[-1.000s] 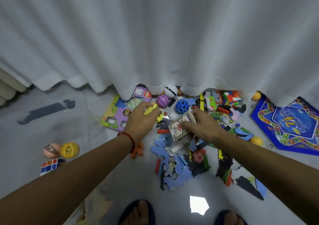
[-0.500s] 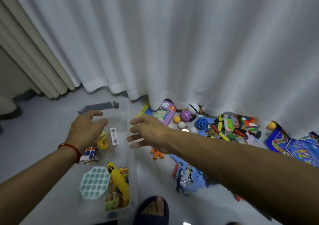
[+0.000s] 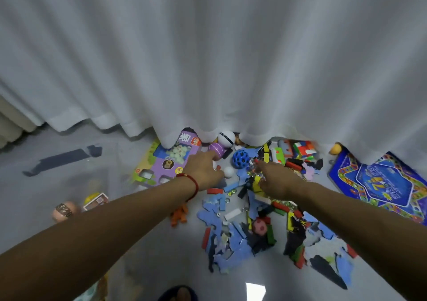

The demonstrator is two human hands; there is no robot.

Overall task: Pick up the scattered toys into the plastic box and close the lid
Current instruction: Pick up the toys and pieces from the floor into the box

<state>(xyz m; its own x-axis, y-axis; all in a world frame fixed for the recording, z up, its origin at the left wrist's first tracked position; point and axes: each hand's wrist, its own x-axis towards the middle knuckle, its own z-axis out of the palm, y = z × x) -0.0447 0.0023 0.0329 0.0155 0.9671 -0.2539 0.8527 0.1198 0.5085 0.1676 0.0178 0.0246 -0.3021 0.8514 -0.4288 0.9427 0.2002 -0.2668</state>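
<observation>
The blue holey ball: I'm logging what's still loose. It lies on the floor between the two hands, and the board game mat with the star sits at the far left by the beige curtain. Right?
Not quite. The head view shows the blue holey ball on the floor between the left hand and the right hand, but the star mat lies at the far right, partly under the white curtain.

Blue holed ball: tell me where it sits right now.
In the head view the blue holed ball lies on the floor near the curtain hem, between the two hands, just right of the purple ball and behind the small white ball.
</observation>
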